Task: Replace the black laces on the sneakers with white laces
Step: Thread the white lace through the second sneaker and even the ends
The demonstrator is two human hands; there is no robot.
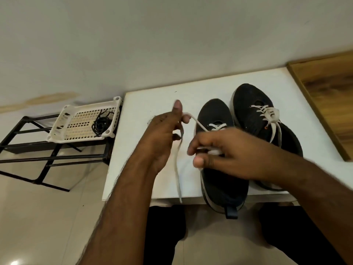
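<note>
Two dark sneakers stand on a white table (145,104). The near sneaker (223,184) has a white lace (198,124) threaded through its front eyelets. My left hand (162,138) pinches one end of that lace and holds it up to the left; the loose tail (177,175) hangs down past the table's front edge. My right hand (219,152) rests over the sneaker's middle and pinches the other white lace end. The far sneaker (254,115) is laced in white with its ends hanging loose. A bundle of black laces (100,124) lies in a white basket (66,123).
The white basket sits on a black metal rack (34,148) left of the table. A wooden surface (328,96) adjoins the table on the right. A pale wall rises behind. My legs in dark trousers (164,236) are below the table edge, above a tiled floor.
</note>
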